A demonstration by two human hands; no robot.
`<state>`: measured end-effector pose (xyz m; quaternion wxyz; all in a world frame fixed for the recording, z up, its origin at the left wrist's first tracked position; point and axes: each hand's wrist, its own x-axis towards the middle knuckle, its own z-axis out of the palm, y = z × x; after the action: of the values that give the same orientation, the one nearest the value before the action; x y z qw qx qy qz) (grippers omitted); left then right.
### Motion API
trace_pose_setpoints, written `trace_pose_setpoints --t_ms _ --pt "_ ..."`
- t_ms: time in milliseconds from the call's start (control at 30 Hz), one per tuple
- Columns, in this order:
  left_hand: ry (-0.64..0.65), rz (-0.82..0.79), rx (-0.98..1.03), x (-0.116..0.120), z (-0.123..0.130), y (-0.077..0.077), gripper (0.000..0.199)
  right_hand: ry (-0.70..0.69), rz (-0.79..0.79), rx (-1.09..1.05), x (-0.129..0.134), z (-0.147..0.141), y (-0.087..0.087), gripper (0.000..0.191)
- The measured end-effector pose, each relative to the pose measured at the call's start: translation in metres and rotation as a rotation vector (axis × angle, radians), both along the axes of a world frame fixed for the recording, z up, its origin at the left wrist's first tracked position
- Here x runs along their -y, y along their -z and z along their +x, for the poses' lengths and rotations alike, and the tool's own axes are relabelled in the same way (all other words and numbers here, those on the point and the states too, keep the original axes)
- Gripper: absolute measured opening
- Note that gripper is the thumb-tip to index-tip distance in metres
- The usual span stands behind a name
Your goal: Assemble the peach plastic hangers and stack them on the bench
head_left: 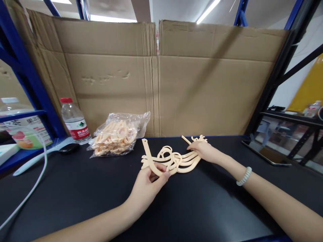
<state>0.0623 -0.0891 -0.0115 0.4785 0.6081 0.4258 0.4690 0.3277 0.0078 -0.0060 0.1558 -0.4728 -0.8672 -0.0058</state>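
Observation:
Several cream-coloured curved pieces (185, 164) with rings in their middle lie bunched on the black table. My left hand (151, 181) pinches the near left part of one curved piece, whose straight end with a small hole sticks up to the left. At the right end of the bunch, my right hand (203, 150) has its fingers wrapped round the pieces, with thin branching tips showing just beyond it. The fingertips of my right hand are partly hidden.
A clear plastic bag (114, 136) of similar pieces sits behind on the left, beside a red-capped water bottle (78, 124). A white cable (41, 174) curves along the left. A phone-like dark slab (264, 153) lies at the right. Cardboard (202, 84) stands behind the table.

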Motion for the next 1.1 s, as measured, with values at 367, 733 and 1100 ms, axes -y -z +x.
trace_pose_setpoints --t_ms 367,733,1100 --pt "0.018 0.001 0.027 0.001 0.001 -0.003 0.027 -0.013 0.037 -0.158 0.002 -0.007 0.005 0.025" --pt "0.006 -0.004 0.023 0.001 0.000 -0.003 0.027 0.052 0.014 -0.095 0.001 -0.003 0.013 0.028" --pt "0.008 -0.001 0.024 0.001 0.001 -0.003 0.027 0.067 0.085 -0.001 0.001 -0.008 0.019 0.029"
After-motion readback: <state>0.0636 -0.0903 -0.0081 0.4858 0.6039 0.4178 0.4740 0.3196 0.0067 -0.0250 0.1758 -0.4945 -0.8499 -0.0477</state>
